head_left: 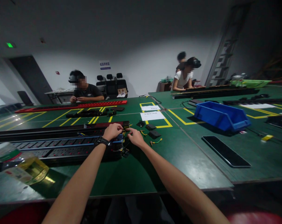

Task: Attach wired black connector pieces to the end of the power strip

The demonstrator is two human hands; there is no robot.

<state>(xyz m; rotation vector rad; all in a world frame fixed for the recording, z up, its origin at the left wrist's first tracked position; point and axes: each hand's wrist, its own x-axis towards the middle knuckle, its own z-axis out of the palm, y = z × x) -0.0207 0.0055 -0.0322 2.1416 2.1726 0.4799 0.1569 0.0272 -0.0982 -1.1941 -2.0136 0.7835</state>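
Several long black power strips (61, 143) with rows of sockets and red dots lie side by side on the green table. My left hand (112, 132), with a black watch on the wrist, is over their right end, its fingers pinched together. Opposite it, my right hand (135, 137) reaches in with the index finger stretched toward the left fingertips and the other fingers curled. A thin yellowish wire shows between the hands; what each hand grips is too small to make out. Right of them lie black end pieces (154, 134) and a short yellow-green wire (156, 142).
A bottle of yellow liquid (35, 169) stands at the front left. To the right are a phone (225, 151) and a blue bin (221, 116). Paper sheets (152, 116) lie farther back. Across the table, people work beside a red rail (103, 104) and black rails (215, 92).
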